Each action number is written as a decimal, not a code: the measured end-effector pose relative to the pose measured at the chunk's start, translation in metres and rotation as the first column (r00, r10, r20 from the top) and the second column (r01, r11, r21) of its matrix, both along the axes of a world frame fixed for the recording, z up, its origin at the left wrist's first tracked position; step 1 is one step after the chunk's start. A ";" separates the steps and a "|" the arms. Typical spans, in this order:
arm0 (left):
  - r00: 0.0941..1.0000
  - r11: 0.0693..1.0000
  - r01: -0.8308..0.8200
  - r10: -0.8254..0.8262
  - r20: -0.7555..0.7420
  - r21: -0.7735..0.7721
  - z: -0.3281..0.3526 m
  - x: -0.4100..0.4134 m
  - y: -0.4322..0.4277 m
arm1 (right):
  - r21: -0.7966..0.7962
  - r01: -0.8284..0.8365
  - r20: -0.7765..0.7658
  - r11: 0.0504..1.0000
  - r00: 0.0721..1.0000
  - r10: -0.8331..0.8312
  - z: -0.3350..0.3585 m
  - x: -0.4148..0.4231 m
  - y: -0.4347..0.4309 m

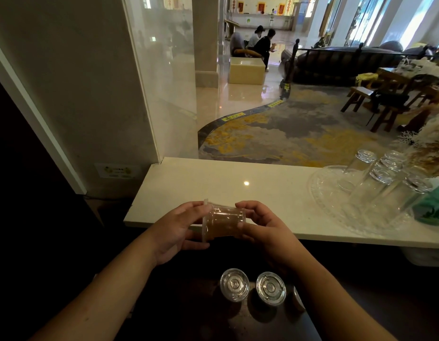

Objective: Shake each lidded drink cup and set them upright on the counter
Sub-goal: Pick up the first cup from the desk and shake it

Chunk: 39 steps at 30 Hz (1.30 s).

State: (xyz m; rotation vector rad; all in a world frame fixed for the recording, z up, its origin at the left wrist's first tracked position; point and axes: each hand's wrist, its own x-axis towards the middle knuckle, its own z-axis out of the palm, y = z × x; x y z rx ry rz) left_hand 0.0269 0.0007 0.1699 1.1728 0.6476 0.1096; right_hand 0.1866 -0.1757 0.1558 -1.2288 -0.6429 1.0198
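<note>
A clear lidded cup (223,222) of brown drink lies on its side in the air, lid end to the left, just over the front edge of the white counter (213,183). My left hand (179,230) covers the lid end and my right hand (265,225) grips the base end. Below my arms, on a dark lower surface, two more lidded cups stand upright: one cup (234,284) on the left and another cup (271,288) beside it. A third cup (298,300) shows only as a sliver behind my right forearm.
A clear glass tray (336,210) with several upturned drinking glasses (383,175) fills the counter's right end, with a teal packet (432,205) beside it. A glass pane and pillar (102,94) stand at the back left. Beyond the counter lies a lobby with carpet, furniture and seated people.
</note>
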 end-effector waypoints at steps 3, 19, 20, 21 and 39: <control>0.999 1.000 -0.002 0.002 0.041 -0.006 0.000 0.000 0.000 | -0.011 0.030 -0.129 0.999 0.991 -0.031 0.001 0.000 0.001; 0.999 1.000 0.013 -0.015 0.041 0.027 -0.004 -0.001 -0.001 | -0.033 0.058 -0.059 0.998 0.997 -0.059 0.003 -0.002 0.004; 1.000 0.999 0.013 -0.014 0.009 0.040 -0.003 0.000 -0.001 | -0.025 0.055 -0.043 0.998 0.997 -0.056 0.002 -0.002 0.003; 1.000 0.999 0.017 -0.016 -0.020 0.042 -0.002 0.001 -0.001 | -0.019 0.052 -0.028 0.998 0.998 -0.053 0.001 -0.002 0.002; 0.997 0.997 0.012 -0.018 0.081 0.082 -0.005 0.000 0.003 | -0.044 0.046 -0.131 0.998 0.990 -0.052 -0.002 0.006 0.000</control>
